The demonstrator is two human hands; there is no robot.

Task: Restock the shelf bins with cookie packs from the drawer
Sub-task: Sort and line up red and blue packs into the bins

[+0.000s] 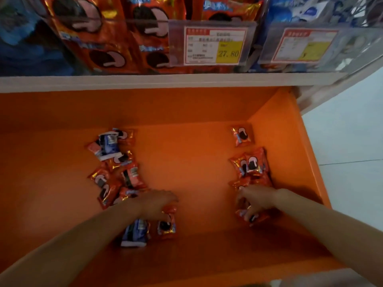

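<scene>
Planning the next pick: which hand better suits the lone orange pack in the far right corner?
Probably the right hand: on that side, nearer the lone pack; the left hand is farther.

Pale tiled floor point(352, 137) at right (one grout line visible), white shelf ledge point(145, 82), dim light

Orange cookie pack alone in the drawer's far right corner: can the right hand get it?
Probably yes. That orange cookie pack lies uncovered beyond the right hand; only loose packs lie between.
</scene>
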